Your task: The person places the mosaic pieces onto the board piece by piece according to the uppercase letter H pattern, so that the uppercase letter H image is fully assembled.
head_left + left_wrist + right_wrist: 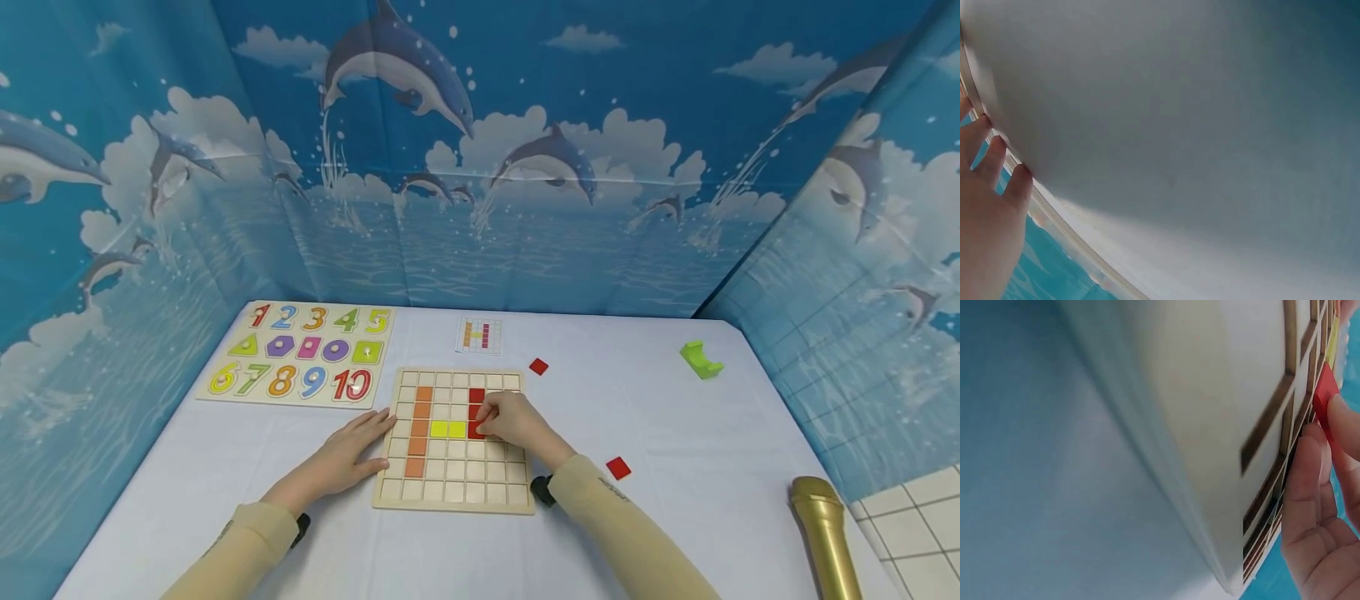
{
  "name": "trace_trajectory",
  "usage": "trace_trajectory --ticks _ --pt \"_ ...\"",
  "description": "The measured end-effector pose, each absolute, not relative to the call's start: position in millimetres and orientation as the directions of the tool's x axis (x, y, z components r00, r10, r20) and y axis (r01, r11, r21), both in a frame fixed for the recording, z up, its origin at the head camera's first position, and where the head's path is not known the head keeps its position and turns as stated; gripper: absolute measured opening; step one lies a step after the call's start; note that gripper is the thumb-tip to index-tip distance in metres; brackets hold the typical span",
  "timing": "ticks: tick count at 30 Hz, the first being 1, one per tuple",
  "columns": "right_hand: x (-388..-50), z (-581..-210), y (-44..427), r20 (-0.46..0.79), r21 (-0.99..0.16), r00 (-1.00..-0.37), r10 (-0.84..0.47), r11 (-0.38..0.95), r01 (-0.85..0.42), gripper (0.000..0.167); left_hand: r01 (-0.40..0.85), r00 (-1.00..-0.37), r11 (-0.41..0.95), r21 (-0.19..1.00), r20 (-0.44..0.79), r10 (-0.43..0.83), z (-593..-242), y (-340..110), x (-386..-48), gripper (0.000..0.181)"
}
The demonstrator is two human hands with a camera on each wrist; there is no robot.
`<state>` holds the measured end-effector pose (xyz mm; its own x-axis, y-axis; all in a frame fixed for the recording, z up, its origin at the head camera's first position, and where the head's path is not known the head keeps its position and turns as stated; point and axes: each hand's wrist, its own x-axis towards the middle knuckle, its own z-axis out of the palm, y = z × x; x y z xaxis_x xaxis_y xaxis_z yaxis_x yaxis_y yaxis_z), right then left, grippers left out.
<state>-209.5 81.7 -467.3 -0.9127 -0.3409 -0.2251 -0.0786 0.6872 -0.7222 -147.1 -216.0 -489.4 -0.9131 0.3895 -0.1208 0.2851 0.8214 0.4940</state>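
A wooden grid board (453, 493) lies on the white table, with a column of orange square tiles (418, 431) on its left and two yellow tiles (447, 429) beside that column. Red tiles (476, 397) run down a column to the right. My right hand (513, 421) is over this red column. In the right wrist view, its thumb and finger pinch a red tile (1324, 394) tilted at the grid, beside a yellow one. My left hand (337, 458) lies with extended fingers against the board's left edge; the left wrist view shows those fingertips (1019, 178) touching the rim.
Loose red tiles lie right of the board, one farther back (538, 367) and one nearer (618, 468). A small pattern card (480, 335) is behind it. A number-and-shape puzzle (296, 354) occupies the back left. Rightward are a green curved block (701, 360) and a gold microphone (827, 533).
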Motion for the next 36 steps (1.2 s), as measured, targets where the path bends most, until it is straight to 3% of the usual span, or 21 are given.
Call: trace_trajectory --ticks 9,18,36 --pt "-207.1 -465.5 79.5 -0.192 -0.676 -0.924 -0.331 0.727 -0.120 0.015 0.288 -0.912 0.819 0.496 -0.118 0.392 -488.8 -215.7 -147.2 0.067" --pt "-205.3 -458.9 99.8 -0.237 -0.760 -0.928 -0.288 0.650 -0.008 0.005 0.281 -0.914 0.820 0.498 -0.122 0.387 -486.7 -215.0 -146.3 0.067" --pt "-165.3 -451.5 232.6 -0.255 -0.764 -0.963 -0.083 0.628 0.148 0.029 0.288 -0.912 0.819 0.497 -0.118 0.392 -485.8 -215.3 -145.6 0.067"
